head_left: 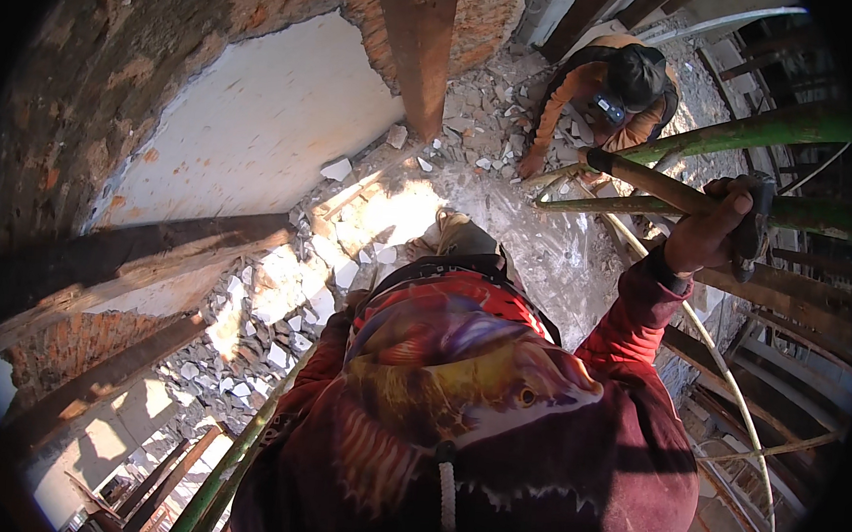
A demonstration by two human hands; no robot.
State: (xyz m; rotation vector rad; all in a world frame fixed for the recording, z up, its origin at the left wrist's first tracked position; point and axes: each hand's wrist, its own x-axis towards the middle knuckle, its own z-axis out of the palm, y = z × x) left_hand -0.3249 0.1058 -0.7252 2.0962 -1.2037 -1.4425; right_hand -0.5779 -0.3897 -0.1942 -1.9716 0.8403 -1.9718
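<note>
My right hand point(707, 233) is raised at the right, shut around a hammer point(642, 181) with a brown wooden handle and a dark metal head point(757, 230). The hand grips close to the head, and the handle points left toward a black end cap. It is level with two green bamboo scaffold poles point(741, 133). My left sleeve point(325, 357) runs down beside my red hooded top and patterned scarf. My left hand is hidden below my body. My shoe point(457, 234) shows far below on dusty ground.
A person point(609, 83) in orange sleeves crouches below, one hand on white plaster rubble point(491, 125). A brick wall with a bare white patch point(260, 122) fills the left. Wooden planks point(157, 252) cross below it. Another green pole point(233, 458) rises at lower left.
</note>
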